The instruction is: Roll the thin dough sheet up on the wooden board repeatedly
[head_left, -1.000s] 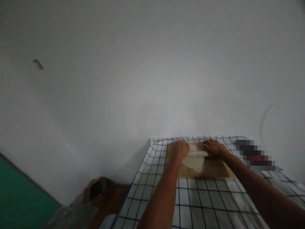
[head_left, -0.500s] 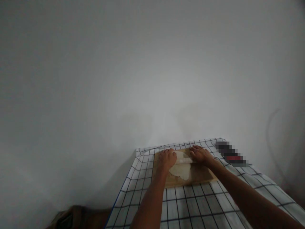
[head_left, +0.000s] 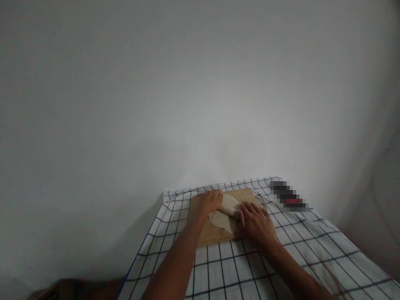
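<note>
A pale rolling pin lies slantwise across a flat, thin sheet of dough. Its left end is under my left hand, whose fingers curl over it. My right hand covers the nearer right end, its fingers bent down over the pin. Both ends of the pin are hidden by my hands. Dough shows on the far and near sides of the pin, with an uneven near edge. Beneath it all is a wooden board.
A white tablecloth with dark grid lines covers the table, which meets a plain wall. To the right of the board lies a pixelated dark and red item. Something dark and brown shows low at the left.
The rolling pin has turned from nearly level to slanted, its right end now nearer me. My right hand came nearer with it. The whole view has shifted slightly.
</note>
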`<state>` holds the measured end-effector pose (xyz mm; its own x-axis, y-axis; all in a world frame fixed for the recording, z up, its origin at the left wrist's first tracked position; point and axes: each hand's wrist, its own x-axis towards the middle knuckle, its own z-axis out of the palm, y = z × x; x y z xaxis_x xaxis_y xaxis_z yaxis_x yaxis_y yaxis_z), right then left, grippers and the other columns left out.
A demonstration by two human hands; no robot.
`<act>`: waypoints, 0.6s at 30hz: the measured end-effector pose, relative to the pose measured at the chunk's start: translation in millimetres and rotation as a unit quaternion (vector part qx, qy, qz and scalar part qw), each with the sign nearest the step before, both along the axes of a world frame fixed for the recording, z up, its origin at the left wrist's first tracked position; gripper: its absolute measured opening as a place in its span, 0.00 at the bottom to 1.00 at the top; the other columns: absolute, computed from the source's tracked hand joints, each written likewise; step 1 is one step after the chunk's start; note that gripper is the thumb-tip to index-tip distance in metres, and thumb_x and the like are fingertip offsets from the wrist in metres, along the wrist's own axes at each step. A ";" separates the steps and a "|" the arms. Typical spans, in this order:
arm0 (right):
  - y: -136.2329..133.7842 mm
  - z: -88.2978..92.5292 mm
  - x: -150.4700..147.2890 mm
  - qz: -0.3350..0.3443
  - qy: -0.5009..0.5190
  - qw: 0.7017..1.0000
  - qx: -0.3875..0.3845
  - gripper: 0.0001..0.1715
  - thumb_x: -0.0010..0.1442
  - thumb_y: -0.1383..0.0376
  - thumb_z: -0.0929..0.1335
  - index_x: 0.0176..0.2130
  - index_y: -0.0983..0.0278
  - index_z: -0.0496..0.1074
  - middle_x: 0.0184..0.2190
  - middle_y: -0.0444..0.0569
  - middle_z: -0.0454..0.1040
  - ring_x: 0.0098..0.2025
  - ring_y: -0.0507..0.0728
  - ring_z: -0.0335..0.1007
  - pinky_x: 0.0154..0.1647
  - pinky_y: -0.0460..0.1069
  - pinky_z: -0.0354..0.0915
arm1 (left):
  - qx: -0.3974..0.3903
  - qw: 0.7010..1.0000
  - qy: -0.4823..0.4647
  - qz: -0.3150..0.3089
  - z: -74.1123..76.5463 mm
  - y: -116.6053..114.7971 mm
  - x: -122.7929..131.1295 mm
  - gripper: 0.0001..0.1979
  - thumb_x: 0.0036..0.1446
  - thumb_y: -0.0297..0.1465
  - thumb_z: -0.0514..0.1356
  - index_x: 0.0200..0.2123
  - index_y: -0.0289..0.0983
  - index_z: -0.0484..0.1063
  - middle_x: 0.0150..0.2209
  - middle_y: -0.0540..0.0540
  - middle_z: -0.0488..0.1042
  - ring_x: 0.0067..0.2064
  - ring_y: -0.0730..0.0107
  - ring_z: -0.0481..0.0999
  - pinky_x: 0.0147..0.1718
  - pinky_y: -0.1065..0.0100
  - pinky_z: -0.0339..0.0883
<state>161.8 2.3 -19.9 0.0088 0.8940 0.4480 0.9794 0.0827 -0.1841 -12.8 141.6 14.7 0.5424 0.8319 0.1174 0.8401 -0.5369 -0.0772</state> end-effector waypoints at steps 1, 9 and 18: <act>6.3 3.3 5.5 0.010 0.000 1.000 -0.006 0.26 0.73 0.56 0.53 0.55 0.56 0.73 0.58 0.53 0.73 0.61 0.65 0.66 0.60 0.61 0.58 | 0.000 1.000 -0.004 0.003 -1.4 -0.2 -0.9 0.18 0.70 0.30 0.50 0.58 0.37 0.71 0.56 0.38 0.75 0.59 0.59 0.73 0.60 0.59 0.62; 107.1 24.3 48.7 0.060 -0.026 0.993 -0.094 0.27 0.74 0.59 0.53 0.50 0.61 0.76 0.52 0.53 0.77 0.56 0.59 0.70 0.53 0.52 0.63 | 0.009 0.996 -0.066 0.065 -2.4 -3.6 2.3 0.19 0.70 0.34 0.47 0.54 0.40 0.75 0.53 0.42 0.78 0.55 0.59 0.75 0.57 0.59 0.65; 183.7 30.7 45.4 0.101 -0.036 0.986 -0.128 0.20 0.68 0.59 0.61 0.41 0.61 0.80 0.41 0.51 0.82 0.41 0.57 0.76 0.42 0.48 0.64 | 0.023 0.983 -0.101 0.152 4.7 18.4 10.3 0.29 0.72 0.40 0.41 0.45 0.33 0.80 0.44 0.34 0.81 0.46 0.56 0.80 0.46 0.63 0.69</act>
